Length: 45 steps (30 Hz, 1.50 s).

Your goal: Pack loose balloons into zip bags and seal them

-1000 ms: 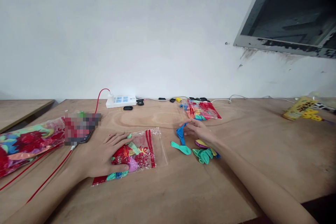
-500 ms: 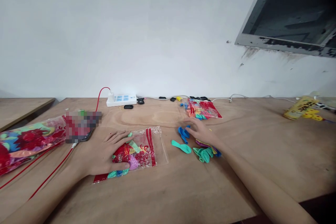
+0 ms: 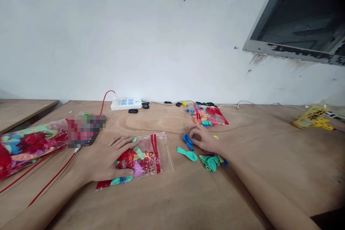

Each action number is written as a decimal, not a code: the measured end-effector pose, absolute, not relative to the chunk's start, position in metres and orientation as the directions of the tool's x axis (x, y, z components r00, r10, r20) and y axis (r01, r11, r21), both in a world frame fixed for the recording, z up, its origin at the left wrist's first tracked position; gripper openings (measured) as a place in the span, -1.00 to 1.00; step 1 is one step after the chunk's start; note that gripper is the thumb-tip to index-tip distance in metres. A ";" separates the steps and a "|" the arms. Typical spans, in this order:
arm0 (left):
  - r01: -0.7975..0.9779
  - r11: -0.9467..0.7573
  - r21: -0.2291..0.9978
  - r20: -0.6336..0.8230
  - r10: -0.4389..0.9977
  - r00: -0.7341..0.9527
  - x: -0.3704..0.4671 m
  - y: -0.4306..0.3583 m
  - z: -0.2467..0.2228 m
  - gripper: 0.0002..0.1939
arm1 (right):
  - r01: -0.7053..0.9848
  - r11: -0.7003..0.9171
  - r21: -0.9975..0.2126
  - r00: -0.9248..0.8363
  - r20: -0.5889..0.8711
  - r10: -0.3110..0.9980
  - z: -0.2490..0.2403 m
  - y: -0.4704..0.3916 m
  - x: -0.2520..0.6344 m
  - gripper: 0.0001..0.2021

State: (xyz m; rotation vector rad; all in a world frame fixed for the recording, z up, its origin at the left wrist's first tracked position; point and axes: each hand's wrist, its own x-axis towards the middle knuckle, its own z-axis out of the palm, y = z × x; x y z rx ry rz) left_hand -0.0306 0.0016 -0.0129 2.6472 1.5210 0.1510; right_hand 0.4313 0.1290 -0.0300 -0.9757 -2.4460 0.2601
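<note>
My left hand (image 3: 106,160) lies flat with fingers apart on a clear and red plastic bag (image 3: 147,154) that has colored balloons inside. My right hand (image 3: 203,138) is closed in a pinch at a blue balloon (image 3: 188,141) lying on the wooden table. A teal balloon (image 3: 187,153) rests just in front of it. Below my right wrist is a small pile of green balloons (image 3: 210,162), with blue and purple ones partly hidden. Behind my right hand sits a second bag of balloons (image 3: 211,115).
A large balloon bag (image 3: 32,143) and a phone (image 3: 90,140) with a red cable are at the left. Along the wall stand a white power strip (image 3: 126,104) and small black pieces. A yellow can (image 3: 309,116) lies tilted at the right.
My right hand's fingers have drawn together onto the blue balloon; they were more spread before. My left hand stays on the bag. The view has shifted slightly.
</note>
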 end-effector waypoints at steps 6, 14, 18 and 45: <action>0.852 -0.508 0.124 0.059 0.861 0.505 -0.030 0.001 -0.012 -0.01 | 0.591 0.700 -0.401 -0.566 0.412 0.714 -0.028 0.129 0.427 -0.92; 0.855 -0.502 0.128 0.046 0.865 0.500 -0.029 0.001 -0.012 0.00 | 0.591 0.737 -0.328 -0.637 0.370 0.676 -0.036 0.132 0.433 -0.92; 0.856 -0.504 0.119 0.046 0.864 0.502 -0.030 0.001 -0.013 0.01 | 0.577 0.723 -0.379 -0.587 0.423 0.690 -0.035 0.132 0.428 -0.92; 0.833 -0.530 0.159 0.098 0.848 0.521 -0.029 0.000 -0.013 0.00 | 0.398 0.519 -0.757 -0.644 0.173 0.746 0.018 0.100 0.333 -0.84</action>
